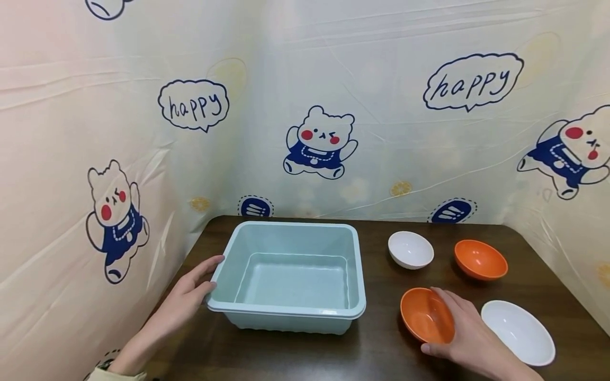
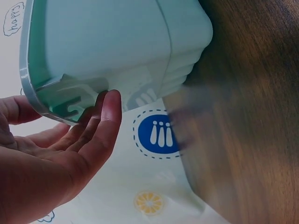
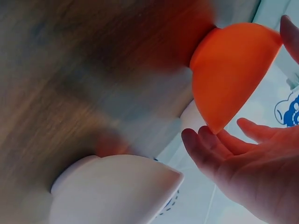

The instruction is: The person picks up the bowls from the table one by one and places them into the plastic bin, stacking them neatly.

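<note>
A pale blue-green rectangular plastic basin stands on the dark wooden table, nothing inside it. At its left rim my left hand holds on, fingers under the lip and thumb by the edge, as the left wrist view also shows. To the right of the basin, my right hand spans an orange bowl, its thumb on the near side of the rim and its fingers on the far side. The right wrist view has this orange bowl with fingertips touching its rim.
Right of that hand is a white bowl, close to the wrist. Farther back stand a smaller white bowl and another orange bowl. A printed cloth hangs around the table's back and sides.
</note>
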A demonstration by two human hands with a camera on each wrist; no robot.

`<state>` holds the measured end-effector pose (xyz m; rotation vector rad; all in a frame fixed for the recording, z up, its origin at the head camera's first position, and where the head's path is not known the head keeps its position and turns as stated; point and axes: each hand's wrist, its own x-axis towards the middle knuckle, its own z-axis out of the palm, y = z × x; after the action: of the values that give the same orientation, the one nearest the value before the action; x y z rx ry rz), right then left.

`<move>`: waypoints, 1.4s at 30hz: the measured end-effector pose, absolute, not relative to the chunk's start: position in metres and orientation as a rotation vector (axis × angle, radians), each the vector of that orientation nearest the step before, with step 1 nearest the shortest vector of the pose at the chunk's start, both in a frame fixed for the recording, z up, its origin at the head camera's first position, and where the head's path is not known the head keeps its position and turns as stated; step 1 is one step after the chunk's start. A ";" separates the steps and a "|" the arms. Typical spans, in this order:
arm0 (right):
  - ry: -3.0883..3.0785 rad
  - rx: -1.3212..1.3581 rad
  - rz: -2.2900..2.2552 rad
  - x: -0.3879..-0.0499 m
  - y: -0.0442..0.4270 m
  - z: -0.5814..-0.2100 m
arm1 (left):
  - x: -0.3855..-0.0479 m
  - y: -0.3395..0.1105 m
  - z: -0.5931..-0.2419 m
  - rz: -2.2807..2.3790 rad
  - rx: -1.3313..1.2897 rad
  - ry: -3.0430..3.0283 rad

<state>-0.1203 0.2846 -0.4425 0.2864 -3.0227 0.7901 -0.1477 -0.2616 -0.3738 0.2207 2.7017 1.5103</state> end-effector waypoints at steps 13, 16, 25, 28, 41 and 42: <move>-2.975 0.292 0.938 -0.121 0.291 -0.448 | -0.150 -0.272 -0.371 1.739 0.076 2.386; -2.985 0.288 0.953 -0.121 0.292 -0.449 | -0.151 -0.273 -0.372 1.735 0.086 2.380; -2.982 0.264 0.982 -0.121 0.294 -0.452 | -0.154 -0.275 -0.375 1.763 0.086 2.375; -2.976 0.276 1.004 -0.121 0.294 -0.452 | -0.155 -0.276 -0.376 1.769 0.078 2.375; -2.989 0.263 1.039 -0.122 0.292 -0.452 | -0.160 -0.280 -0.378 1.805 0.063 2.358; -2.992 0.261 1.042 -0.122 0.292 -0.452 | -0.161 -0.280 -0.379 1.803 0.060 2.358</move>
<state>-0.1222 0.2924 -0.4517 0.2614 -2.9920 1.0416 -0.1608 -0.2799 -0.3786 0.0595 2.3576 1.8025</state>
